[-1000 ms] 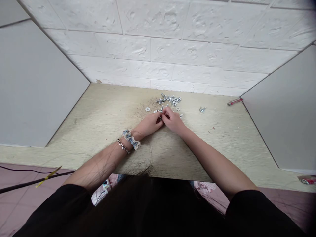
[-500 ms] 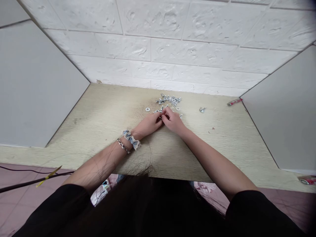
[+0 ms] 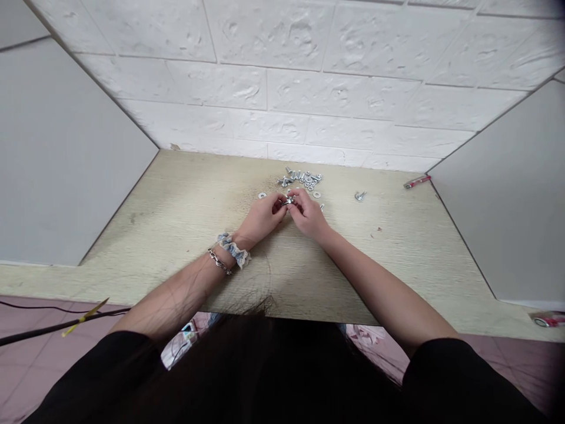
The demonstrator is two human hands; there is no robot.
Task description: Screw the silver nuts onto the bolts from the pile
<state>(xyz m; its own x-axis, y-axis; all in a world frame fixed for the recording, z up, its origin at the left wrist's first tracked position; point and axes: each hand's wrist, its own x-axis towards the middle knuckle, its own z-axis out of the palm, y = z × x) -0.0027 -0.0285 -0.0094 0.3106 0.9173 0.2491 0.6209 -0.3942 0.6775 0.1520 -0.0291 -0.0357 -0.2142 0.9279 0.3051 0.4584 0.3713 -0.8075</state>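
My left hand (image 3: 263, 215) and my right hand (image 3: 309, 218) meet over the pale wooden board. Between their fingertips is a small silver bolt (image 3: 288, 201), pinched from both sides; whether a nut or washer sits on it is too small to tell. Just beyond the hands lies a pile of silver bolts, nuts and washers (image 3: 309, 180). One flat washer (image 3: 262, 195) rests by my left fingers, another (image 3: 317, 195) beyond my right hand. A bolt end (image 3: 322, 207) shows beside my right hand.
Farther right lies a small metal piece (image 3: 360, 196). A red and silver object (image 3: 416, 182) is at the right panel's base, and a similar one (image 3: 548, 321) at the right front edge. A white brick-patterned wall (image 3: 300, 138) stands behind, grey panels on both sides.
My fingertips have moved slightly apart, and the silver bolt between them now shows. The view has shifted slightly.
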